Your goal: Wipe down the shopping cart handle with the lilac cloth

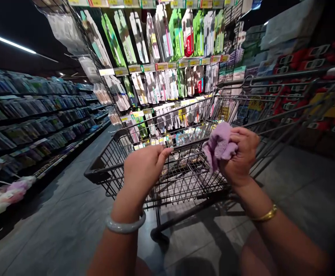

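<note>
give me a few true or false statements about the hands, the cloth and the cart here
1. The right hand grips a bunched purple cloth. True.
2. The left hand holds a bottle. False: it holds nothing and rests closed at the shopping cart rim.
3. The left wrist wears a pale bangle. True.
4. The gold bracelet is on the left wrist. False: it is on the right wrist.
5. The cart is made of solid plastic. False: it is dark wire mesh.

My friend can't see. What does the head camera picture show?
Two hands grip a wire shopping cart in a store aisle: the left hand bare, the right hand clutching a purple cloth. Packaged goods hang ahead.
</note>
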`<state>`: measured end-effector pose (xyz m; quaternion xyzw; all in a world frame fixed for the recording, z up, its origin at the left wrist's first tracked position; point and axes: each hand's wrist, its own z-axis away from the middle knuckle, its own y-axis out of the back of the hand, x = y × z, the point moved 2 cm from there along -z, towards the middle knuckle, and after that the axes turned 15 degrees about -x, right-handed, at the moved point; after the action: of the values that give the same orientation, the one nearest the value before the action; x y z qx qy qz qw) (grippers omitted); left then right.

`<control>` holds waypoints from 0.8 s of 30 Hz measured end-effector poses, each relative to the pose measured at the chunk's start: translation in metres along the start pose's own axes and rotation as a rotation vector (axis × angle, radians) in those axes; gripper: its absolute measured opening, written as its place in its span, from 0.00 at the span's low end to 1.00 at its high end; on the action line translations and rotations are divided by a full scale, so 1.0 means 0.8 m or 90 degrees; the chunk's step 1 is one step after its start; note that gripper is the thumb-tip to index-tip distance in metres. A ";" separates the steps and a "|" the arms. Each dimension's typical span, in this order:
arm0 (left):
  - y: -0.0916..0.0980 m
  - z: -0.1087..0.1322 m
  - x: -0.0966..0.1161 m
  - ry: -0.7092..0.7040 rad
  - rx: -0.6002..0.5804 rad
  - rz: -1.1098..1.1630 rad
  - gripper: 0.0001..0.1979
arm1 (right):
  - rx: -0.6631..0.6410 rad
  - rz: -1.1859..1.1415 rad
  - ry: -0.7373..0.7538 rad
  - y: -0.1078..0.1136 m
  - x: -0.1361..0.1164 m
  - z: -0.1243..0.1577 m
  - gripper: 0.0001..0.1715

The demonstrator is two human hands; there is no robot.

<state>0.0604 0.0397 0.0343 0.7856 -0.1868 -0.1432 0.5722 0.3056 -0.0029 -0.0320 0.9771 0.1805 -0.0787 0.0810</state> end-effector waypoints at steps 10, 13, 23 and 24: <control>0.004 0.008 0.009 -0.067 0.123 0.051 0.25 | -0.244 -0.041 0.389 -0.065 -0.081 0.102 0.05; -0.016 0.009 0.034 -0.130 0.151 0.054 0.23 | -0.273 -0.066 0.425 -0.061 -0.077 0.099 0.04; -0.048 0.002 0.022 -0.087 0.225 0.014 0.25 | -0.401 -0.106 0.411 -0.076 -0.108 0.144 0.06; -0.047 0.003 0.020 -0.088 0.229 0.013 0.25 | -0.432 -0.111 0.420 -0.080 -0.115 0.158 0.07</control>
<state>0.0789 0.0409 -0.0023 0.8616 -0.2563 -0.1556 0.4097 0.1819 0.0013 -0.1465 0.8497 0.2931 0.2921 0.3267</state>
